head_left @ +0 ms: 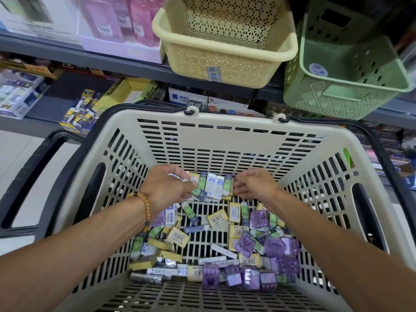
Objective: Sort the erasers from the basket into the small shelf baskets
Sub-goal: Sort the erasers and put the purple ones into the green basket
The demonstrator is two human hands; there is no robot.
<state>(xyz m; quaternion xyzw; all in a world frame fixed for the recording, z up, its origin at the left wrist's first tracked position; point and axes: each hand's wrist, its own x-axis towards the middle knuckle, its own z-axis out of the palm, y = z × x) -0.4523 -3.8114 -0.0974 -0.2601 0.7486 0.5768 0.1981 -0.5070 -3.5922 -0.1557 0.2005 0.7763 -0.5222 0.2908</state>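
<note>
Both hands reach into the cream shopping basket (225,136). The left hand (166,188), a bead bracelet (144,206) on its wrist, and the right hand (254,188) pinch the two ends of a row of erasers (213,188) held between them. Below the hands, loose erasers (225,244) in yellow, purple, green and white litter the basket floor. Above the hands, a yellow shelf basket (225,52) and a green shelf basket (349,75) sit tilted.

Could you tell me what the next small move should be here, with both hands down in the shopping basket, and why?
Probably lift the gathered row of erasers up to the cream shelf basket. The left hand and right hand pinch that row from its two ends, above the loose erasers on the shopping basket floor, and the shelf basket looks open directly above.
</note>
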